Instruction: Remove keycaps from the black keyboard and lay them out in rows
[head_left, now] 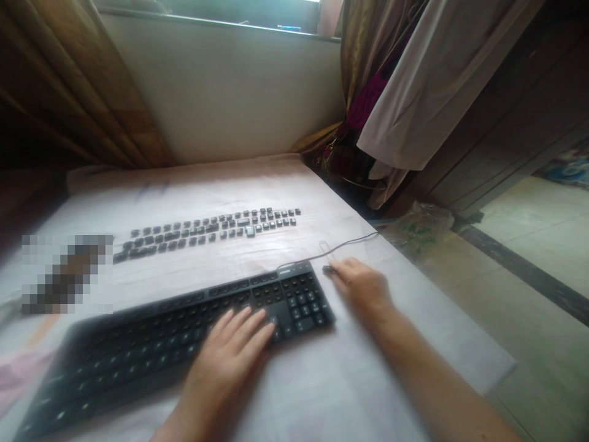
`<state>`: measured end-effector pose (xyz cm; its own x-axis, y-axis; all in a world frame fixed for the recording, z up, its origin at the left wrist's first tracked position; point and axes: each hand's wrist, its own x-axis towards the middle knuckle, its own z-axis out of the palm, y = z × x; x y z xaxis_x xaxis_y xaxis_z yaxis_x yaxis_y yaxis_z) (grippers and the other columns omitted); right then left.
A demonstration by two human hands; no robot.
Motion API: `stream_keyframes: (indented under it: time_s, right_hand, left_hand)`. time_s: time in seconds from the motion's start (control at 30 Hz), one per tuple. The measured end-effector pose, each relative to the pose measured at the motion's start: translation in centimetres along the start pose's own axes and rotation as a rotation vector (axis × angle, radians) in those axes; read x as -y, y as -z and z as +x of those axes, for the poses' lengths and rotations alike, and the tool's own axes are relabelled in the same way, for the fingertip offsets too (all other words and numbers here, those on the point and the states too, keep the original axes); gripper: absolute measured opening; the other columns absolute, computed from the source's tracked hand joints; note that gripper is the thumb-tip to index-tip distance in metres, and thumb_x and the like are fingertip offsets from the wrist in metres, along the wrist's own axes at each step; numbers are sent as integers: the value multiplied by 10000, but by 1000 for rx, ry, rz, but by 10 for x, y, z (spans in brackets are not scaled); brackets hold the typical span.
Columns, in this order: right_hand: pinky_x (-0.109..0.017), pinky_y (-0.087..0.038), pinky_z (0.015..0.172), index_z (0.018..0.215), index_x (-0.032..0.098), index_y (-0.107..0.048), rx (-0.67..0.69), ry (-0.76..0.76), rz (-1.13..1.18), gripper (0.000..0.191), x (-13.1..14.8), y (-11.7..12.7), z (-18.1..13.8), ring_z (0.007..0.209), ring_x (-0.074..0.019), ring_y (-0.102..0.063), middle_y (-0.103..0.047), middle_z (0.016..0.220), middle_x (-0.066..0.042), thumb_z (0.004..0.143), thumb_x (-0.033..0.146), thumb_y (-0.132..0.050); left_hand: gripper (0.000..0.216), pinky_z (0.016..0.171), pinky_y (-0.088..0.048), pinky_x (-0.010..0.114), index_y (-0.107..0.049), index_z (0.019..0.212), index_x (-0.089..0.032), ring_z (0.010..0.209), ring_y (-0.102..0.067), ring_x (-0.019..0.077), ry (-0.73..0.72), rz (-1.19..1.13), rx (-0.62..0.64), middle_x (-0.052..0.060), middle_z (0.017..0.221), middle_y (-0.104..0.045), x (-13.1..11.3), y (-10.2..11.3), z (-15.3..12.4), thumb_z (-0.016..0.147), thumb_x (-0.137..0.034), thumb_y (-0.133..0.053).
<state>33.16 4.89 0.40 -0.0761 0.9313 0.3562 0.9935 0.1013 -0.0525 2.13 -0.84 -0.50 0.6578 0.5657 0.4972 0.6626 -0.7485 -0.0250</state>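
Note:
A black keyboard (pixel 161 334) lies slanted across the white cloth, with many keycaps off its upper rows. Number-pad keycaps and lower-row ones still sit in place. My left hand (pixel 230 350) rests palm down on the keyboard, fingers stretched over the keys left of the number pad. Just off the keyboard's right end, my right hand (pixel 361 291) is closed, its fingertips pinching a small dark piece that looks like a keycap (pixel 328 269). A thin wire loop (pixel 324 247) pokes out beyond those fingertips. Blur hides how the hand holds it.
Loose black keycaps (pixel 197 231) stand in several rows behind the keyboard. The keyboard cable (pixel 343 245) runs off the right table edge. At the left a person is partly visible, blurred out. Curtains (pixel 115 92) and hanging cloth (pixel 414 104) frame the wall; a plastic bag (pixel 421 227) lies on the floor.

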Motion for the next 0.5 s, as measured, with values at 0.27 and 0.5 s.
stream_keyframes:
  time_s: [0.27, 0.5]
  right_hand:
    - [-293, -516, 700, 1019, 224, -751, 140, 11, 161, 200, 0, 10, 1, 839, -218, -705, -760, 940, -51, 853, 289, -662]
    - [-279, -513, 692, 1022, 224, -764, -14, 64, 233, 203, -5, 4, 3, 795, -201, -705, -764, 922, -57, 886, 287, -627]
  left_hand:
    - [316, 980, -527, 505, -645, 1246, -209, 1183, -640, 278, -2, 0, 7, 83, 1295, -678, 1, -1, 0, 965, -195, -500]
    - [311, 995, -520, 488, -652, 1240, -216, 1176, -646, 268, -8, 25, 13, 76, 1291, -682, 0, 0, 0, 971, -203, -495]
